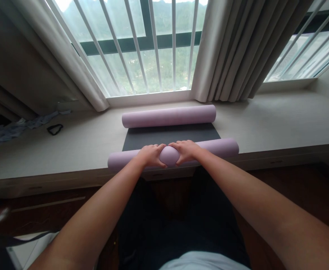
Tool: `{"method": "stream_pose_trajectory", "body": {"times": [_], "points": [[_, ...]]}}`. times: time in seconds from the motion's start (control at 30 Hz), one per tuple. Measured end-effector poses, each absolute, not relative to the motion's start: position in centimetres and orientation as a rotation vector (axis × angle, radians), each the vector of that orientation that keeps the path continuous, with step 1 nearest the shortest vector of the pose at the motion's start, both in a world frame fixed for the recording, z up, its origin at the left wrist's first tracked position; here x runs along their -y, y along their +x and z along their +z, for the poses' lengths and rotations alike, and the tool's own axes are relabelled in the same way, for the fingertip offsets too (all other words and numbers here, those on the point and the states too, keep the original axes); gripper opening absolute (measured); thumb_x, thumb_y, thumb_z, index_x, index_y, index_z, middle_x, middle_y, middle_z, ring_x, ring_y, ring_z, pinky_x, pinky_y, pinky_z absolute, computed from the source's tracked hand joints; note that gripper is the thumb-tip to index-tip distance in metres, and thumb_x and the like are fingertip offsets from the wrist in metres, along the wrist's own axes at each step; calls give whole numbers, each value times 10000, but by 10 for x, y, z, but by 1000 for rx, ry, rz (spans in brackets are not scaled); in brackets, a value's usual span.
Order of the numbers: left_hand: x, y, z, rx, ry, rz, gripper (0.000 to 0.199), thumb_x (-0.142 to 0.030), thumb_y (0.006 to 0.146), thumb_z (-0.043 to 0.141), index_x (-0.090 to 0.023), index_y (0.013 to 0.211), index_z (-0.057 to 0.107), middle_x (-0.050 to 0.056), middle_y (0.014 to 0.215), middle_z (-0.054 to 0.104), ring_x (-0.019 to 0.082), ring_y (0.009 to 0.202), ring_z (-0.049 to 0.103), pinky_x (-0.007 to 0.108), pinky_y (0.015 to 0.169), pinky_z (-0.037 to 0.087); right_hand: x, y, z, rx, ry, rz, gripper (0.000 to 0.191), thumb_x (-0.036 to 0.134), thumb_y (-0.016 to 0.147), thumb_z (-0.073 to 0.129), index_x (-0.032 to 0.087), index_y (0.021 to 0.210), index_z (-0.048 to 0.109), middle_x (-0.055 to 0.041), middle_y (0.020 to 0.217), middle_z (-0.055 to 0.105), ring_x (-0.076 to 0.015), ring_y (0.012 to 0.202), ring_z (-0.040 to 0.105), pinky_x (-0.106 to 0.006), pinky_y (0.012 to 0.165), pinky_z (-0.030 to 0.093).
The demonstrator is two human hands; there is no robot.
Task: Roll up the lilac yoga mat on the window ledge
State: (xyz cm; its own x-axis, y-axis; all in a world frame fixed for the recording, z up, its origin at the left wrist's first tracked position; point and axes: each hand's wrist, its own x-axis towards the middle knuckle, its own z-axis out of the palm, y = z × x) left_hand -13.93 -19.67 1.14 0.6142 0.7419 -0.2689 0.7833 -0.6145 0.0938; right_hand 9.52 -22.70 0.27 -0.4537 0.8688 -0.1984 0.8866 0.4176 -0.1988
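Note:
A yoga mat, pink on one face, lies rolled from both ends, with a near roll [217,147] and a far roll [168,116]. Between the rolls shows a flat strip of its dark grey face [170,135]. My left hand [152,155] and my right hand [186,151] grip the middle of the near roll side by side. Thumbs press on its near side while fingers bend over the top. An oval patch of pink mat [169,156] shows between the two hands. The near roll lies along the front edge of the ledge.
The mat rests on a pale window ledge [279,123]. Behind it stands a barred window [156,67] between grey curtains [223,48]. A black loop-shaped item [54,129] and crumpled pale material [9,129] lie at the left. Dark legs [178,225] show below my arms.

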Motion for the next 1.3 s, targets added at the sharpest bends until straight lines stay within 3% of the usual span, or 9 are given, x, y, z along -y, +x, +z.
{"method": "stream_pose_trajectory", "body": {"times": [0.37,0.6,0.8,0.93,1.13,1.3], "points": [[179,-135,22,-1250,2510,-407,1048,-854,563,806,-366,1455,548,60,1274,734,379,1159,692,411,949,552,210,100,7,-2521,1590,-629,1089,692,581,855,407,1557,465,-14,1415,659,-330,1251,652,-363,939,525],[183,-136,21,-1243,2530,-356,1054,-844,571,813,-376,1476,542,58,1300,727,383,1183,688,412,968,552,213,99,4,-2554,1577,-592,1092,686,596,858,383,1566,459,-32,1407,658,-331,1255,642,-368,962,518],[184,-136,20,-1255,2549,-348,1039,-851,569,810,-361,1449,556,69,1298,730,377,1183,692,410,970,555,221,101,8,-2591,1517,-474,1246,749,619,839,281,1664,346,-129,1527,551,-369,1378,533,-509,1170,380],[179,-135,20,-1255,2543,-390,1069,-871,564,796,-363,1470,542,76,1293,733,388,1179,693,419,966,555,228,106,9,-2615,1541,-352,1312,797,606,834,288,1688,295,-154,1633,428,-409,1440,454,-564,1203,314],[173,-133,23,-1259,2477,-432,1041,-870,551,790,-370,1437,568,62,1241,747,372,1126,705,401,930,554,232,109,1,-2574,1643,-338,1158,763,675,817,295,1637,375,-135,1473,588,-371,1290,598,-458,1052,468],[167,-132,25,-1249,2438,-459,1046,-890,527,781,-392,1422,567,45,1239,747,366,1126,703,396,921,555,227,109,1,-2587,1649,-326,1044,782,682,796,335,1563,458,-98,1409,634,-350,1224,643,-424,987,501]]}}
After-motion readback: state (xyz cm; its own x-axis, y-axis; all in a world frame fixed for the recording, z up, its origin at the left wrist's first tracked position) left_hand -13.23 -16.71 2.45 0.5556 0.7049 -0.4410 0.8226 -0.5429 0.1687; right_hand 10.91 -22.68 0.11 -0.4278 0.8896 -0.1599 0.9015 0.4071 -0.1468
